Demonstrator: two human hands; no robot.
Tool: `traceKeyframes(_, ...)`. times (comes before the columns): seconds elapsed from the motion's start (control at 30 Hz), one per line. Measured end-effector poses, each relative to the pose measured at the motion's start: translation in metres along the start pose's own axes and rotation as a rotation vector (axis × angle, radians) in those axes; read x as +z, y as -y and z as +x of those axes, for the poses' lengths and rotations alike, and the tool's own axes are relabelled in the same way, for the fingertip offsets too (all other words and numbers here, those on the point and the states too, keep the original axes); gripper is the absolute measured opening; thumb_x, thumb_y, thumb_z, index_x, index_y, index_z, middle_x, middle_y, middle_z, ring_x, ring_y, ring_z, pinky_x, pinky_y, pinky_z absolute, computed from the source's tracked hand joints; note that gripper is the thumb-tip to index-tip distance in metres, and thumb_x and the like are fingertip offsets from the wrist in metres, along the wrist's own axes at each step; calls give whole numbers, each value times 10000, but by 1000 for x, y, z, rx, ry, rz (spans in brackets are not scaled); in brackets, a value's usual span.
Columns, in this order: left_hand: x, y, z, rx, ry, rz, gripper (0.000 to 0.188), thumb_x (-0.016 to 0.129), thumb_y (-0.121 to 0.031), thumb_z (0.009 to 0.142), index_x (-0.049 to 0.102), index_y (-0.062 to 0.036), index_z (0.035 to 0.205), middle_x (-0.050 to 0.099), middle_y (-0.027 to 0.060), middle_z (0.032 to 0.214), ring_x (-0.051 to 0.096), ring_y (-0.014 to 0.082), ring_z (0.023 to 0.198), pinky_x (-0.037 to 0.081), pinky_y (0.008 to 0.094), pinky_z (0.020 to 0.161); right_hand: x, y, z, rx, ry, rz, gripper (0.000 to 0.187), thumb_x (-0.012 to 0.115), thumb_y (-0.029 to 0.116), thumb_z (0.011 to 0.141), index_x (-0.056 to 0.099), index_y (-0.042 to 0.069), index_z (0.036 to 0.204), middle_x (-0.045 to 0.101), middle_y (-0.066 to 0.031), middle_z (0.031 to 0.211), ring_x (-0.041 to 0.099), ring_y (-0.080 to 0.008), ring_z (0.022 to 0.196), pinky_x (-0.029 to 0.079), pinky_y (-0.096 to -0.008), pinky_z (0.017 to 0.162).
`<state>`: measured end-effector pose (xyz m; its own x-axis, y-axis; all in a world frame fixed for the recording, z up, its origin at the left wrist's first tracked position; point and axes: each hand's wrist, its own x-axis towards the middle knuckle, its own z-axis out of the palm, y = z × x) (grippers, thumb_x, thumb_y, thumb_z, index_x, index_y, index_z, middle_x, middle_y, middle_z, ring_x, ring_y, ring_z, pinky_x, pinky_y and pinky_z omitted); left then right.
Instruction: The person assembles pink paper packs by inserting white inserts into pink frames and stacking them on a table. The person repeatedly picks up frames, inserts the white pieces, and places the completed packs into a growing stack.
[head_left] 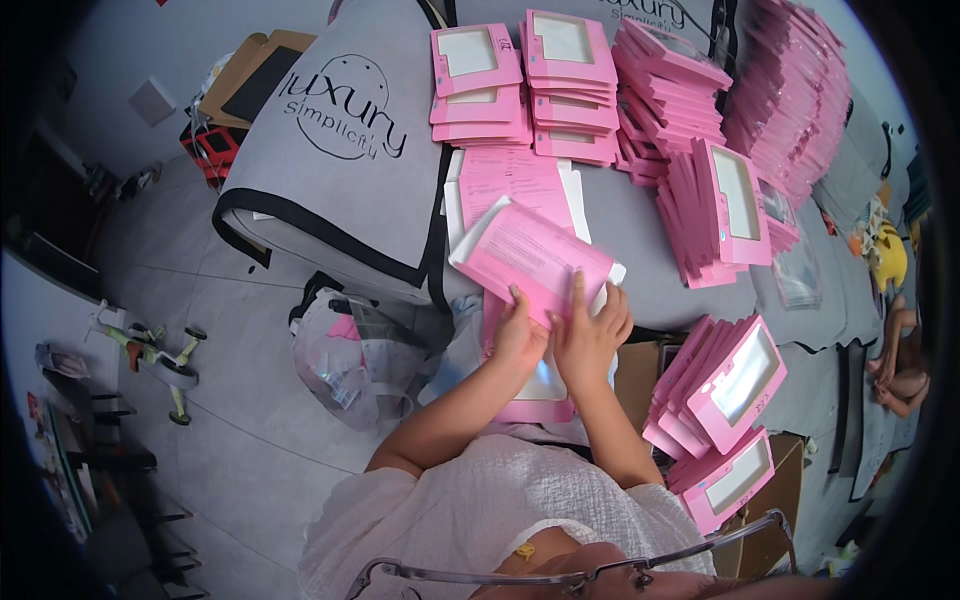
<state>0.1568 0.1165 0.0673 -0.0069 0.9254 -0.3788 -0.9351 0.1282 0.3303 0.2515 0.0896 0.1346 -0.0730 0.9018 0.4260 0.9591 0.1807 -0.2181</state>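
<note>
A pink cardboard box [530,250] with white end flaps is tilted in front of me, its printed side facing up. My left hand [520,338] grips its lower edge, thumb on the face. My right hand [590,335] holds the lower right corner, one finger stretched along the printed face beside the white flap. Beyond it, an unfolded pink box blank [505,172] with white side flaps lies on the grey seat. Another pink box [545,385] with a shiny window rests on my lap, partly hidden by my forearms.
Pink windowed boxes stand in stacks [570,55] at the back and in a row [690,220] on the right. More lean [735,385] over a cardboard carton [780,480]. A clear bag [360,375] sits left of my knees. Another person's hand [890,390] shows far right.
</note>
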Motion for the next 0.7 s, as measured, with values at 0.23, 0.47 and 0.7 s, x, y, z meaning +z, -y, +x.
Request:
traceKeyframes(0.23,-49,31,-2,-167,-167,85,379,396,-307,991,403,-99,1308,475,86,1301,503,236,1166,449,430,959,46,-8,12,-495,320,211,492,446,354,916,431,162,1370,367,-35,1444,258,-256,1371,170,-533,1097)
traceKeyframes(0.47,-51,17,-18,-178,-242,66,357,448,-273,975,427,-98,1286,508,92,1269,507,252,1165,407,498,985,99,-70,31,-337,200,-31,473,362,367,954,368,244,1411,276,-28,1498,240,-263,1378,110,-554,1106)
traceKeyframes(0.7,-32,-9,-19,5,-81,158,433,472,-334,958,397,-100,1315,492,67,1289,461,229,1206,363,448,1032,66,-132,34,15,-160,-88,471,450,241,919,403,140,1376,270,-142,1464,272,-323,1344,191,-522,1083)
